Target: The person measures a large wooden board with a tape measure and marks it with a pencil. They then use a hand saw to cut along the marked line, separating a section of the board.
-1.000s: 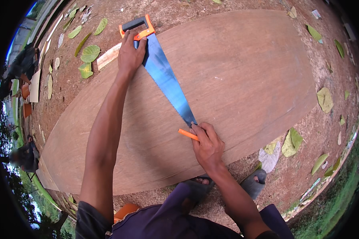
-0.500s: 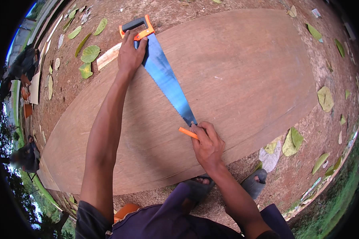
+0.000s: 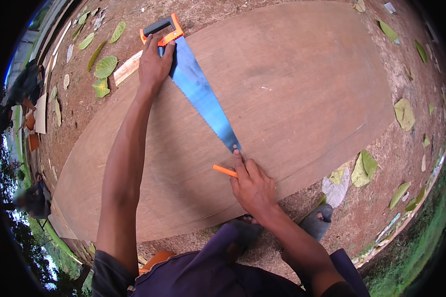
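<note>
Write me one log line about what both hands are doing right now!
left hand: on saw by its handle | right hand: at blade tip, holding orange stick | saw: lying across wooden board, handle past far edge

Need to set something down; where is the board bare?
Widest: the board between the saw and its own right edge. Smaller: between saw and left forearm. Crowded: saw's far end, at the left grip; its tip, at the right grip and orange stick.

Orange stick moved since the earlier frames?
Yes: judged against the pale mark on the board, the orange stick has shifted toward the board's near edge and slightly left.
</note>
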Demonstrator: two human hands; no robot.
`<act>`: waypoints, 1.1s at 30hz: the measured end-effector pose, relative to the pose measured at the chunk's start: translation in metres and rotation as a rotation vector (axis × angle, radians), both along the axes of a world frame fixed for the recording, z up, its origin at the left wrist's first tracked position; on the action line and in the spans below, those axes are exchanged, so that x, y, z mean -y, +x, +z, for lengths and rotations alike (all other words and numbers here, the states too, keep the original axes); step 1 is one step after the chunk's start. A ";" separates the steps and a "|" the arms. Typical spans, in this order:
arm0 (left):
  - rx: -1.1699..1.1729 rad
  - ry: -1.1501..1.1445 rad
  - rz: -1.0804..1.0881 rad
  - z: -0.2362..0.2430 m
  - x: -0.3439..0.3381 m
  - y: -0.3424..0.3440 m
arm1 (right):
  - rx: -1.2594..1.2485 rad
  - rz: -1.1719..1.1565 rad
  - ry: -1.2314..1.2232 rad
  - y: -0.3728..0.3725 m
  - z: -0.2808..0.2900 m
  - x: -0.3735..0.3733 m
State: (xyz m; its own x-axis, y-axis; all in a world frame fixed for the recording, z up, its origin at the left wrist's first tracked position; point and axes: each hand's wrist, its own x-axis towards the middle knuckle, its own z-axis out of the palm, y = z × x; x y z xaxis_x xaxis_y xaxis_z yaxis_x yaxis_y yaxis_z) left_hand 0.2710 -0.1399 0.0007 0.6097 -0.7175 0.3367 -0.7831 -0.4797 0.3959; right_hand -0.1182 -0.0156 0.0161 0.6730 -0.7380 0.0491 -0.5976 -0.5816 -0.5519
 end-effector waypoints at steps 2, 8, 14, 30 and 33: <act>-0.001 0.001 0.000 -0.001 0.001 -0.001 | 0.009 -0.004 -0.003 -0.001 -0.001 -0.001; -0.002 -0.003 -0.010 0.000 0.000 -0.001 | 0.024 0.003 0.003 -0.001 -0.002 0.000; -0.010 0.003 -0.004 0.001 0.000 -0.002 | 0.072 -0.017 0.006 0.000 -0.005 0.001; -0.017 0.002 -0.017 0.000 0.001 -0.001 | 0.095 -0.027 0.000 0.000 -0.007 0.002; -0.016 0.008 -0.019 0.000 0.001 0.000 | 0.104 -0.026 0.001 0.000 -0.008 0.002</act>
State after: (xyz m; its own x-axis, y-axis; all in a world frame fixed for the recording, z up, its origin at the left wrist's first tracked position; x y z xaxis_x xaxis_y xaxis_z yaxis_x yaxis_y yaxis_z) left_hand 0.2714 -0.1410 0.0004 0.6014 -0.7313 0.3217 -0.7856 -0.4681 0.4046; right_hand -0.1186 -0.0172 0.0082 0.6451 -0.7551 0.1169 -0.5520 -0.5664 -0.6120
